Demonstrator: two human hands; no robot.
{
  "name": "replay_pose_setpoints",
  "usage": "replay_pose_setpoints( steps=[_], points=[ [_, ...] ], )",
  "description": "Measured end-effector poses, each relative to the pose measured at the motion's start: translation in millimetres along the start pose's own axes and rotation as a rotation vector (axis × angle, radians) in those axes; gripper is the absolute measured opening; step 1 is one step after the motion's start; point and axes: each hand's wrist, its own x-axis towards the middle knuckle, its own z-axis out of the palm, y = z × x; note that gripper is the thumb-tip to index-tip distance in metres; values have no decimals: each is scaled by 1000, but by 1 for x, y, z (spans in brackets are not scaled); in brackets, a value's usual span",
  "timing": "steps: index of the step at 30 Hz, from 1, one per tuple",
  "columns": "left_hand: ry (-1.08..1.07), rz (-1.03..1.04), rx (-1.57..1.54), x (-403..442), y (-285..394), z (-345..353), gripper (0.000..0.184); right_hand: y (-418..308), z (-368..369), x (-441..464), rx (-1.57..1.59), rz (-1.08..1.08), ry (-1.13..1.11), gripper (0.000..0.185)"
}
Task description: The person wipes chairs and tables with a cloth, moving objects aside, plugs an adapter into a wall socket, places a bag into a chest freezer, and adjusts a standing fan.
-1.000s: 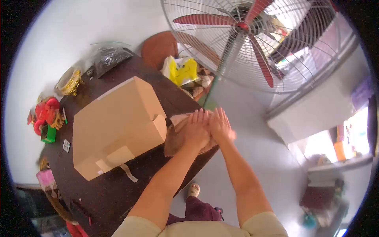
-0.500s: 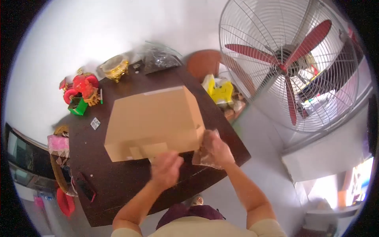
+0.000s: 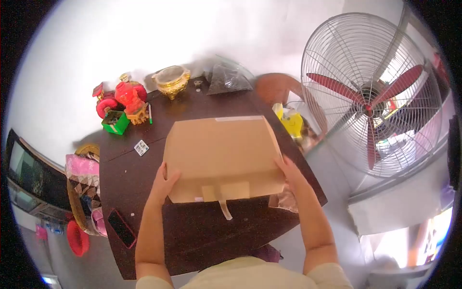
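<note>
You clasp a cardboard box [image 3: 224, 149] between your left hand [image 3: 164, 184] and right hand [image 3: 292, 174], palms at opposite sides seemingly for balance, toward the tabletop's [image 3: 192, 236] right edge.

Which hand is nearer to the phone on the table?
Left. The left hand, at the left end of the cardboard box, is beyond and right of the phone; the right hand, at the box's right end, is farther.

No lettering is legible from where I stand: dark marks on the card [image 3: 141, 147], beyond the left hand [image 3: 166, 182], are unreadable; the label [image 3: 198, 199] on the box [image 3: 221, 149], near that hand, is too small.
</note>
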Motion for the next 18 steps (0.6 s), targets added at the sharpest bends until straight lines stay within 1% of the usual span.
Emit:
replay_pose_setpoints(
  steps=[1, 4, 6, 7, 10, 12, 13, 15, 16, 18],
  points=[
    [39, -30, 37, 2, -11, 1, 84, -3, 4, -8, -64, 17, 17, 90],
    [60, -171, -240, -13, -7, 13, 90, -9, 9, -26, -178, 61, 73, 91],
    [12, -158, -288, -23, 9, 16, 87, 5, 4, -14, -151, 89, 118, 90],
    [-6, -154, -314, -27, 13, 18, 86, 8, 4, -11, -67, 115, 89, 87],
    [34, -216, -330, -20, -4, 21, 70, 5, 13, -13, 150, 167, 8, 79],
    [-63, -287, -455, -18, -14, 18, 58, -26, 27, -40, 247, 155, -25, 71],
    [-116, -317, -516, -19, -15, 17, 52, -21, 26, -36, 276, 137, -45, 66],
    [-113, -335, -542, -37, 4, 13, 47, -9, 21, -21, 333, 98, -86, 57],
    [-110, -348, -554, -50, 13, 11, 45, -13, 20, -21, 318, 147, -112, 56],
    [-17, -385, -550, -75, 19, 6, 43, -27, 18, -37, 286, 259, -162, 54]
  ],
)
